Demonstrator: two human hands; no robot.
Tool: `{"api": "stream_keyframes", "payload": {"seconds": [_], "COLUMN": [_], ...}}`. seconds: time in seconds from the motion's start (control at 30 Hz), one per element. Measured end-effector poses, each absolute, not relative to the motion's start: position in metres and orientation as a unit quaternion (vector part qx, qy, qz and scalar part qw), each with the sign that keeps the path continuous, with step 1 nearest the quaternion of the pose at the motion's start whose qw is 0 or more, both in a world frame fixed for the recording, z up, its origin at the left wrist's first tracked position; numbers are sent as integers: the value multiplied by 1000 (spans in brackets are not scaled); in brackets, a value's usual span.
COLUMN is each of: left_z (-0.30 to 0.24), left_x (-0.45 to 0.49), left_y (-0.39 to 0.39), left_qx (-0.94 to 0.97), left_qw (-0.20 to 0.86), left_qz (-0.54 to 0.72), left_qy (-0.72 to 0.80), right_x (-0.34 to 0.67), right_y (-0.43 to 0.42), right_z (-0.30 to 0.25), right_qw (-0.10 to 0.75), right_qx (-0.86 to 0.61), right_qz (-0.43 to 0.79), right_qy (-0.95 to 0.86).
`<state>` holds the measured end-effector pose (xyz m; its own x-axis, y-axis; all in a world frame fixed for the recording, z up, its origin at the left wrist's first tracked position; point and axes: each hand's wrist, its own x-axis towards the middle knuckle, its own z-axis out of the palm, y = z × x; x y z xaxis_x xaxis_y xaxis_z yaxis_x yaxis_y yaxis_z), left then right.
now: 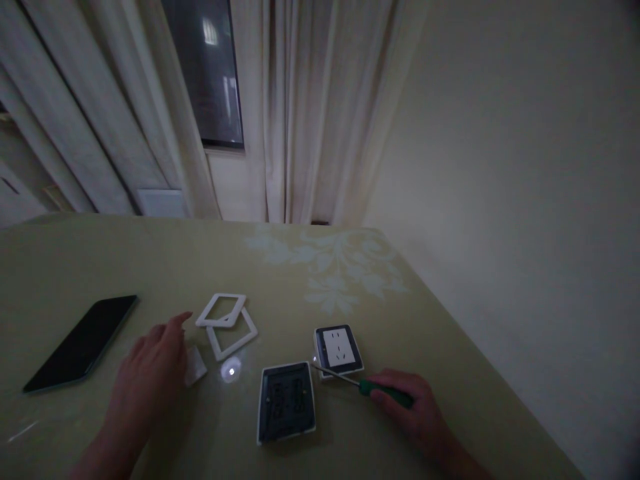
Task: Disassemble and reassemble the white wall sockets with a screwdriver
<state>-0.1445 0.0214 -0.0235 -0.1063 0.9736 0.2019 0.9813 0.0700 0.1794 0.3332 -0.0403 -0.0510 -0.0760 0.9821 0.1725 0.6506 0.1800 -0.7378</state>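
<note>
My right hand is wrapped round the green handle of a screwdriver. Its shaft crosses the near edge of a wall socket with a white face and dark surround, and its tip lies near that socket's left corner. Just left of it is a second socket piece, dark inside a white rim. My left hand is over the table with fingers extended, beside a small clear plastic packet that it partly hides. Whether the hand touches the packet I cannot tell. Two white square frames overlap beyond it.
A black tablet or phone lies at the left on the pale green table. The wall runs along the table's right side. Curtains and a dark window stand behind the far edge.
</note>
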Motion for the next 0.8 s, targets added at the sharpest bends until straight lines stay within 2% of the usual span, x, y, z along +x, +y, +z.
{"api": "stream_keyframes", "payload": {"seconds": [0.17,0.3,0.37,0.43,0.57,0.7,0.8], "left_z": [-26,-21,-19,-20,-28,-40,-46], "left_x": [-153,-135,-113,-86,-37,-21,-21], "left_y": [26,25,20,10,-16,-26,-24], "left_qx": [-639,-605,-646,-715,-826,-833,-830], "left_qw": [-10,9,-13,-106,-231,-229,-225], "left_qz": [-132,-205,-284,-325,-212,-203,-223], "left_qy": [-758,-769,-708,-610,-468,-461,-460], "right_x": [332,329,326,322,316,314,315], "right_y": [-41,-41,-40,-38,-36,-35,-36], "right_z": [-55,-50,-44,-37,-27,-29,-29], "right_qw": [353,359,365,370,393,418,480], "right_qx": [-601,-608,-607,-595,-565,-551,-520], "right_qz": [223,243,271,309,343,323,276], "right_qy": [-682,-665,-652,-643,-639,-646,-651]}}
